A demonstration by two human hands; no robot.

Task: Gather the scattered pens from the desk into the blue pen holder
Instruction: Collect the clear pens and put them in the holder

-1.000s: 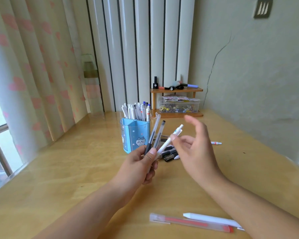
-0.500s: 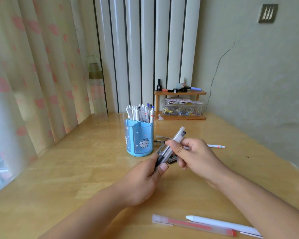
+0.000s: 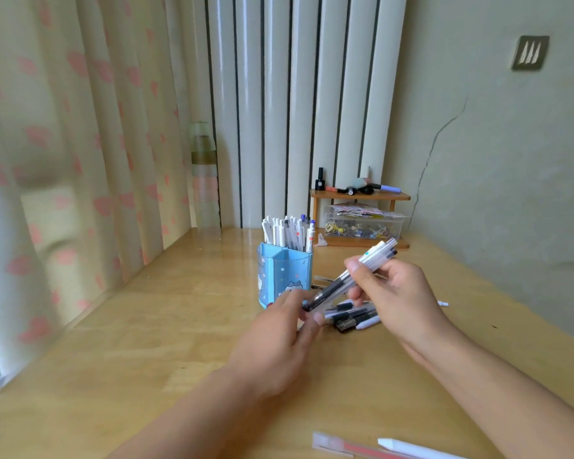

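The blue pen holder (image 3: 284,276) with a cat picture stands on the wooden desk (image 3: 146,342), several pens upright in its back part. My right hand (image 3: 395,293) grips a bundle of pens (image 3: 342,279) near the upper ends, just right of the holder. My left hand (image 3: 279,336) pinches the bundle's lower tips with thumb and fingers. A small heap of loose pens (image 3: 352,316) lies on the desk under my hands. A red pen (image 3: 348,447) and a white pen (image 3: 411,453) lie at the near edge.
A small wooden shelf (image 3: 358,197) with a clear box of clips (image 3: 362,225) stands at the back against the wall. A clear bottle (image 3: 204,180) stands by the curtain at the back left. Another white pen (image 3: 443,303) pokes out behind my right hand.
My right hand closed on the pens that my left hand held, gathering them into one bundle. The bundle has tilted lower toward the desk, and the view has shifted closer.
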